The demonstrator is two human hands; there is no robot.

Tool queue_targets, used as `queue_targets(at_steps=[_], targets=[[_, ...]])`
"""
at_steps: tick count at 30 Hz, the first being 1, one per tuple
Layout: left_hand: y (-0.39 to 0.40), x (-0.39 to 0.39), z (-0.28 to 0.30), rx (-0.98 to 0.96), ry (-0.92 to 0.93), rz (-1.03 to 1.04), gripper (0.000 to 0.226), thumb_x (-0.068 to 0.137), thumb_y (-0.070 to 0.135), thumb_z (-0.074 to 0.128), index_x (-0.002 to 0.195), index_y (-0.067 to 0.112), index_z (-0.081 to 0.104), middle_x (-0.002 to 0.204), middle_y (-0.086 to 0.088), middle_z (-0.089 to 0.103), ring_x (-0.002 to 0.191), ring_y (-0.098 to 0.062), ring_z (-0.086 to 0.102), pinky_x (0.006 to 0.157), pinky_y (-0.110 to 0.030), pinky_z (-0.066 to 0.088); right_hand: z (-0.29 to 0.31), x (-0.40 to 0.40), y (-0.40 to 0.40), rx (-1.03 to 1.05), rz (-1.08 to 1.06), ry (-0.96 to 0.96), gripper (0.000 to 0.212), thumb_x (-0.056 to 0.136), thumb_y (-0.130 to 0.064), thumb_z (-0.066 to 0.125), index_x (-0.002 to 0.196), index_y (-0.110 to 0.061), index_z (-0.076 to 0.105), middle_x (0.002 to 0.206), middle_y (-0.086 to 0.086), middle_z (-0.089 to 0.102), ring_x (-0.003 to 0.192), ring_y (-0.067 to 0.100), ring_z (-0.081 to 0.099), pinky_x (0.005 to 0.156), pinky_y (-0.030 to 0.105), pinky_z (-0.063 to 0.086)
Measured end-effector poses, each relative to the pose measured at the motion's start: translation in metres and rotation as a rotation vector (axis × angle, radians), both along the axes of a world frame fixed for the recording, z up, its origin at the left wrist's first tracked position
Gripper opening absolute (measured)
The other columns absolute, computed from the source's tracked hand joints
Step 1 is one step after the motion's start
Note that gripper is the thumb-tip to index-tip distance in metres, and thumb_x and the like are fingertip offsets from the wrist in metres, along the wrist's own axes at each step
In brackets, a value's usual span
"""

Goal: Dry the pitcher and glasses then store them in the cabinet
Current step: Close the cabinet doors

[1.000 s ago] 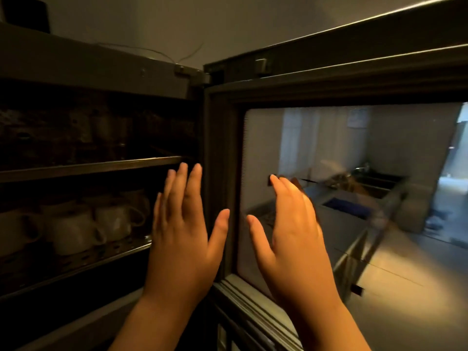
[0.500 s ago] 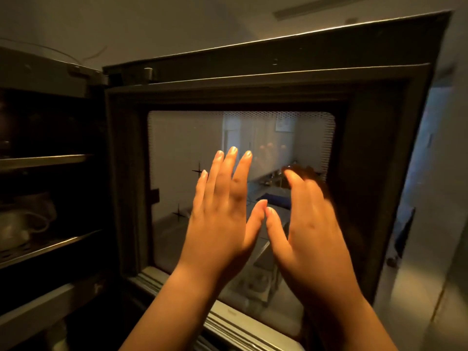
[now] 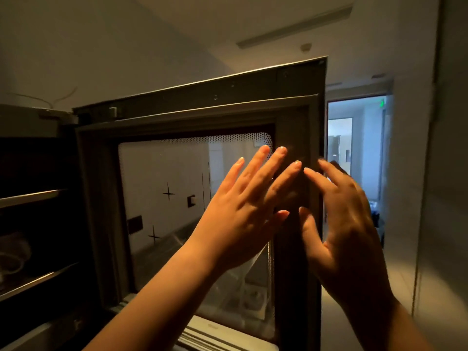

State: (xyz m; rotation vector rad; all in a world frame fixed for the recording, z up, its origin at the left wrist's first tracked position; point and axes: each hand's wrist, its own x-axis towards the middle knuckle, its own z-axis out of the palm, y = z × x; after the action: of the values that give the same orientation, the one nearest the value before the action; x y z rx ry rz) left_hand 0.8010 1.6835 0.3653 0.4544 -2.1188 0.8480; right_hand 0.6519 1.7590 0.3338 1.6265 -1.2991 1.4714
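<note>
Dim room, pale ceiling, lit doorway (image 3: 354, 153) far right. Cabinet (image 3: 30, 122) left, interior dark, metal shelves (image 3: 30, 196). Cabinet door (image 3: 177, 115) swung open, glass panel (image 3: 164, 178) in heavy frame. Left hand (image 3: 243, 214) flat before glass, fingers (image 3: 258, 163) straight, spread. Right hand (image 3: 339, 219) at door's free edge, fingers straight, loosely apart, holding nothing.

Handling, judged: door stiff, weighty; push on frame, not glass. Pitcher and glasses not discernible; pale shapes (image 3: 12, 252) on lower shelf too dark to identify. Contact with door unclear.
</note>
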Motion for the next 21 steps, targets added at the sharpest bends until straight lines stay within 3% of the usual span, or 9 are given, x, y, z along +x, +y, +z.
queue_targets(at_steps=[4,7,11,15,18,21], targets=[[0.001,-0.002,0.013,-0.070,-0.078,0.037,0.065,0.094,0.044,0.038,0.149,0.023,0.011,0.157,-0.006,0.005,0.146,-0.024,0.002,0.116,-0.043,0.011,0.006,-0.002,-0.007,0.005,0.131,-0.112,0.056,0.085,-0.022,0.051,0.138,-0.011,0.037,0.138,-0.006,0.032,0.123,0.011,0.034,0.091,0.010,0.026],[0.003,0.001,0.022,-0.093,-0.086,0.054,0.063,0.095,0.042,0.037,0.150,0.022,0.012,0.158,-0.006,0.006,0.146,-0.023,0.001,0.117,-0.042,0.010,0.010,-0.004,-0.012,-0.050,0.185,-0.172,0.050,0.087,-0.020,0.047,0.136,-0.013,0.041,0.131,-0.010,0.039,0.120,0.008,0.041,0.090,0.011,0.031],[0.011,0.002,0.037,-0.127,-0.067,0.045,0.060,0.097,0.040,0.037,0.149,0.021,0.015,0.158,-0.005,0.009,0.146,-0.022,0.001,0.118,-0.038,0.008,0.012,-0.016,-0.018,-0.111,0.265,-0.262,0.042,0.088,-0.014,0.044,0.129,-0.019,0.049,0.119,-0.013,0.053,0.100,-0.015,0.050,0.075,-0.002,0.038],[0.022,0.000,0.055,-0.173,-0.054,0.051,0.057,0.098,0.040,0.035,0.148,0.022,0.015,0.157,-0.004,0.011,0.146,-0.021,0.003,0.119,-0.038,0.008,0.028,-0.032,-0.023,-0.240,0.333,-0.180,0.029,0.091,-0.016,0.049,0.120,-0.017,0.052,0.111,-0.009,0.058,0.103,-0.016,0.051,0.081,-0.002,0.038],[0.034,-0.005,0.066,-0.227,-0.071,0.055,0.056,0.098,0.040,0.035,0.147,0.023,0.015,0.157,-0.004,0.013,0.146,-0.022,0.005,0.119,-0.040,0.009,0.045,-0.043,-0.032,-0.304,0.310,-0.021,0.037,0.095,-0.028,0.040,0.131,-0.018,0.042,0.129,0.002,0.049,0.121,-0.009,0.041,0.094,0.005,0.035],[0.048,-0.013,0.078,-0.275,-0.114,0.064,0.055,0.097,0.039,0.036,0.146,0.020,0.019,0.156,-0.006,0.019,0.146,-0.023,0.008,0.119,-0.042,0.010,0.054,-0.041,-0.041,-0.239,0.432,0.021,0.045,0.095,-0.051,0.026,0.138,-0.036,0.027,0.141,-0.001,0.036,0.129,0.007,0.038,0.096,0.028,0.043]])
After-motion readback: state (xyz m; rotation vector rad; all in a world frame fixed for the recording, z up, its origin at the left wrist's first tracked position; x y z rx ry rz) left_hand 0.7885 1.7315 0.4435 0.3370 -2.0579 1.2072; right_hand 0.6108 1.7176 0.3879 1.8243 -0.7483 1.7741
